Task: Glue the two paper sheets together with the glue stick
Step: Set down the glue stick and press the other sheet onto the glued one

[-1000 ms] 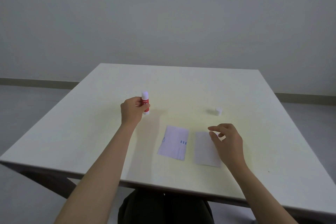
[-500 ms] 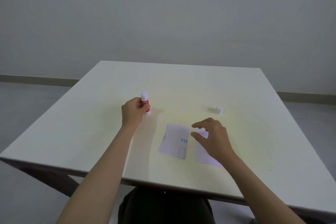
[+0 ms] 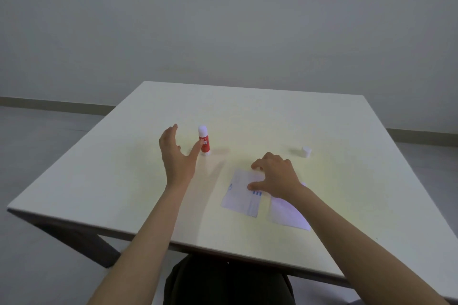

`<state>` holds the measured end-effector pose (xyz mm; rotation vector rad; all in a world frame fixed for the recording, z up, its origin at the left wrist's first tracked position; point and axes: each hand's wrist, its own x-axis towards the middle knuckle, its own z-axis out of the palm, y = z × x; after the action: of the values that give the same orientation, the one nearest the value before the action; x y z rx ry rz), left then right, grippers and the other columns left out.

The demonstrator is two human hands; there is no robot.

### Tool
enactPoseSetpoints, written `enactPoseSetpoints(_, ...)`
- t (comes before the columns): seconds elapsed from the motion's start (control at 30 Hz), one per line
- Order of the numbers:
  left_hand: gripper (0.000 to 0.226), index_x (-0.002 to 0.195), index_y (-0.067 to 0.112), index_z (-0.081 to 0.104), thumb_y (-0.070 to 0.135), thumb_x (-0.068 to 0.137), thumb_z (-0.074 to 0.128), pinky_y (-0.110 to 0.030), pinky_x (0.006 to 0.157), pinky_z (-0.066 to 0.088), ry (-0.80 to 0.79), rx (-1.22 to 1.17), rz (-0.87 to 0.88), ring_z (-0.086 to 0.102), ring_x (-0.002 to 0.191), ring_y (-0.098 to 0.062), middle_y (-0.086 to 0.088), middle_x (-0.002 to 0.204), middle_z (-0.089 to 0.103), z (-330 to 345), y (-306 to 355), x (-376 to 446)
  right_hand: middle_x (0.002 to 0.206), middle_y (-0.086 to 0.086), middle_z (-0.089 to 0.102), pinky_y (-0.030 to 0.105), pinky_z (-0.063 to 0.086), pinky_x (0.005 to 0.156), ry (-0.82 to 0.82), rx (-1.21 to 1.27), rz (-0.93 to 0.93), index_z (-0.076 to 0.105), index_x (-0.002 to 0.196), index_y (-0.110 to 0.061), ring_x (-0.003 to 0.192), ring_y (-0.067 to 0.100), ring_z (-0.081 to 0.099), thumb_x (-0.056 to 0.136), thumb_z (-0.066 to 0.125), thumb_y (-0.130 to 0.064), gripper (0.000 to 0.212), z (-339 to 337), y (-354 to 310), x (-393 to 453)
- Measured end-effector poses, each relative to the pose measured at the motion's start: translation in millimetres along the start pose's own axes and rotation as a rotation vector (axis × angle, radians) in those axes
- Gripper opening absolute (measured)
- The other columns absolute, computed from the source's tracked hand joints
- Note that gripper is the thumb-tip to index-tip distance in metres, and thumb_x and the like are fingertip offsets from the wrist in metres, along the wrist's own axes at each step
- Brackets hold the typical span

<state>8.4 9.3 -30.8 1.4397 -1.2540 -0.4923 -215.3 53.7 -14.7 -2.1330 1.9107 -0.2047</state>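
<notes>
A red glue stick (image 3: 204, 141) with a white tip stands upright on the table, uncapped. My left hand (image 3: 176, 156) is just left of it, fingers spread, thumb near the stick's lower part, holding nothing. Two white paper sheets lie side by side near the front edge: the left sheet (image 3: 241, 195) has blue marks, the right sheet (image 3: 288, 213) is plain. My right hand (image 3: 275, 176) rests with spread fingers on the left sheet's top right corner and covers part of the right sheet.
The small white cap (image 3: 306, 152) stands on the table to the right, beyond the sheets. The pale square table (image 3: 272, 119) has its front edge close to my lap. Grey floor and a plain wall surround it.
My left hand has let go of the glue stick and opened, leaving it standing. My right hand has moved left from the plain sheet onto the sheet with blue marks.
</notes>
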Motion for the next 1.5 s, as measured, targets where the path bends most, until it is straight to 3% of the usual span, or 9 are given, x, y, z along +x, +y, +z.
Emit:
enactPoseSetpoints(0.37, 0.027, 0.117, 0.017, 0.059, 0.018, 0.09, 0.059, -0.01, 0.068, 0.044, 0.027, -0.058, -0.041, 0.059, 0.088, -0.005, 0.004, 0.114, 0.059, -13.3, 0.2, -24.4, 0.108, 0.002, 0.063, 0.03, 0.033, 0.084, 0.01, 0.208, 0.12, 0.065, 0.099, -0.017, 0.1, 0.021, 0.057, 0.077, 0.067, -0.021, 0.022, 2.1, 1.8, 18.9)
enactPoseSetpoints(0.5, 0.017, 0.095, 0.023, 0.067, 0.012, 0.09, 0.055, -0.017, 0.066, 0.048, -0.215, -0.084, -0.104, 0.065, 0.069, -0.008, 0.001, 0.086, 0.07, -13.5, 1.5, -33.0, 0.086, 0.001, 0.067, 0.033, 0.046, 0.08, -0.027, 0.488, 0.133, 0.067, 0.078, -0.016, 0.081, 0.018, 0.057, 0.079, 0.065, -0.01, 0.006, -4.3, 6.0, 19.0)
enactPoseSetpoints(0.63, 0.024, 0.089, 0.024, 0.07, 0.008, 0.092, 0.053, -0.023, 0.067, 0.052, -0.435, -0.193, -0.186, 0.067, 0.07, -0.01, 0.002, 0.084, 0.07, -16.1, 10.5, -29.2, 0.07, -0.001, 0.061, 0.014, 0.043, 0.059, -0.131, 0.93, 0.039, 0.064, 0.07, -0.015, 0.066, 0.012, 0.054, 0.081, 0.068, 0.0, 0.019, -29.1, 15.4, 9.5)
enactPoseSetpoints(0.77, 0.021, 0.091, 0.021, 0.072, 0.016, 0.094, 0.052, -0.024, 0.074, 0.054, -0.686, -0.277, -0.338, 0.07, 0.081, -0.013, 0.0, 0.092, 0.073, -19.0, 28.2, -21.0, 0.072, -0.007, 0.061, 0.024, 0.036, 0.071, -0.2, 1.096, -0.114, 0.062, 0.073, -0.02, 0.071, 0.009, 0.053, 0.083, 0.064, -0.005, 0.018, -55.4, 25.6, 1.4)
enactPoseSetpoints(0.93, 0.026, 0.098, 0.023, 0.074, 0.034, 0.086, 0.052, -0.025, 0.074, 0.055, -1.073, -0.323, -0.392, 0.071, 0.097, -0.021, -0.002, 0.1, 0.074, -8.4, 57.0, -23.1, 0.086, 0.007, 0.06, 0.03, 0.041, 0.083, -0.231, 1.258, -0.305, 0.062, 0.083, -0.01, 0.082, 0.019, 0.056, 0.075, 0.068, -0.015, 0.011, -83.5, 28.1, -3.2)
enactPoseSetpoints(1.07, 0.024, 0.088, 0.025, 0.077, 0.019, 0.09, 0.054, -0.021, 0.071, 0.055, -1.204, -0.313, -0.354, 0.072, 0.091, -0.014, 0.003, 0.092, 0.076, -3.3, 74.5, -25.4, 0.089, 0.009, 0.063, 0.025, 0.046, 0.085, -0.267, 1.205, -0.414, 0.063, 0.083, -0.012, 0.087, 0.021, 0.058, 0.081, 0.059, -0.005, 0.008, -93.1, 29.1, -5.1)
enactPoseSetpoints(1.3, 0.031, 0.067, 0.022, 0.074, 0.013, 0.091, 0.057, -0.016, 0.062, 0.05, -1.181, -0.389, -0.429, 0.065, 0.065, -0.004, 0.01, 0.067, 0.068, 1.0, 81.4, -28.9, 0.098, -0.001, 0.068, 0.021, 0.049, 0.08, -0.297, 1.181, -0.429, 0.069, 0.084, -0.022, 0.093, 0.017, 0.061, 0.079, 0.058, 0.0, 0.024, -88.2, 42.2, -11.6)
enactPoseSetpoints(1.4, 0.022, 0.071, 0.021, 0.072, 0.017, 0.089, 0.061, -0.021, 0.069, 0.046, -1.039, -0.316, -0.42, 0.062, 0.062, -0.002, 0.011, 0.069, 0.07, 4.3, 81.7, -32.7, 0.102, 0.0, 0.067, 0.03, 0.046, 0.084, -0.222, 1.178, -0.248, 0.069, 0.097, -0.019, 0.092, 0.019, 0.063, 0.085, 0.059, 0.0, 0.024, -75.6, 55.7, -10.7)
enactPoseSetpoints(1.5, 0.015, 0.073, 0.023, 0.068, 0.024, 0.087, 0.063, -0.023, 0.07, 0.041, -0.838, -0.208, -0.373, 0.064, 0.064, 0.004, 0.013, 0.074, 0.071, 10.0, 80.7, -37.6, 0.089, 0.003, 0.069, 0.029, 0.045, 0.073, -0.097, 1.238, 0.021, 0.072, 0.093, -0.017, 0.069, 0.016, 0.062, 0.091, 0.056, -0.009, 0.018, -61.3, 64.4, -16.9)
